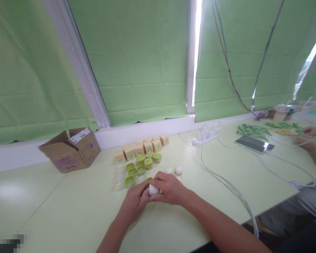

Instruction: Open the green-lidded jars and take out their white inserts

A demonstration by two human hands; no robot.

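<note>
We see both forearms come in from the near edge of the pale green desk [68, 211] and meet near its middle. The left hand [135, 203] lies knuckles up, its fingers [143, 195] curled inward toward the right hand [171, 189], which arches over from the other side with its wrist bent. Between them sits a small white piece [153, 190], pinched from both sides; the fingers of each hand are closed around it, and only a short stretch of its white surface shows. Its full shape is hidden by the fingers, so we cannot tell what it is.

Just beyond the hands, toward the far edge, lie two more white pieces [175, 171], a cluster of small green-lidded tubs [140, 165] and a row of little tan boxes [143, 147]. A few clear pieces left of the tubs are too faint to make out. An open cardboard box [71, 149] stands at the far left edge.

At the right edge another person's hand [309, 138] rests near a heap of green parts [254, 130] and a dark flat device [254, 144]; that arm is cut off by the frame. A white power strip [205, 137] lies near the far edge, its cables [226, 186] trailing off the near edge.
</note>
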